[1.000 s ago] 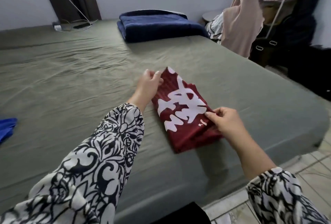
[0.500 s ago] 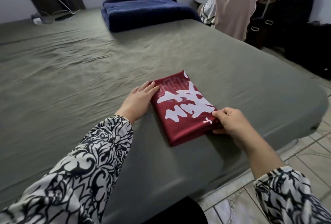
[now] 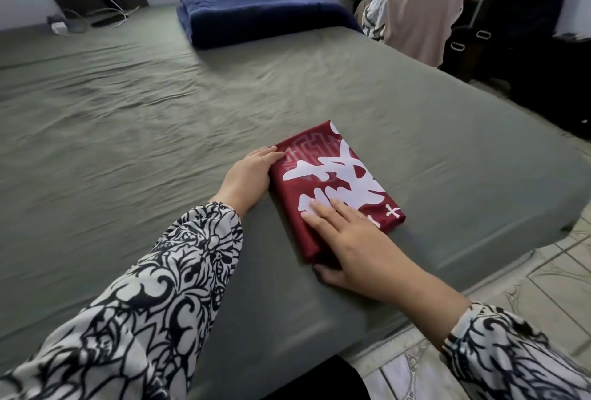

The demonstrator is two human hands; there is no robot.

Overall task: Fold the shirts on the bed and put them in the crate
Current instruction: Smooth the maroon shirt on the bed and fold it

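On the bed, near its right edge, lies the folded red shirt with white print. The left hand rests against the shirt's left edge, fingers straight and together, holding nothing. The right hand lies flat on the shirt's near end, fingers spread, thumb at the near edge. A folded blue blanket sits at the far end.

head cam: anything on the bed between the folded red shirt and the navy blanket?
Nothing: in the head view, only bare wrinkled olive sheet lies between the red shirt and the navy blanket. Both hands sit at the shirt's near end.
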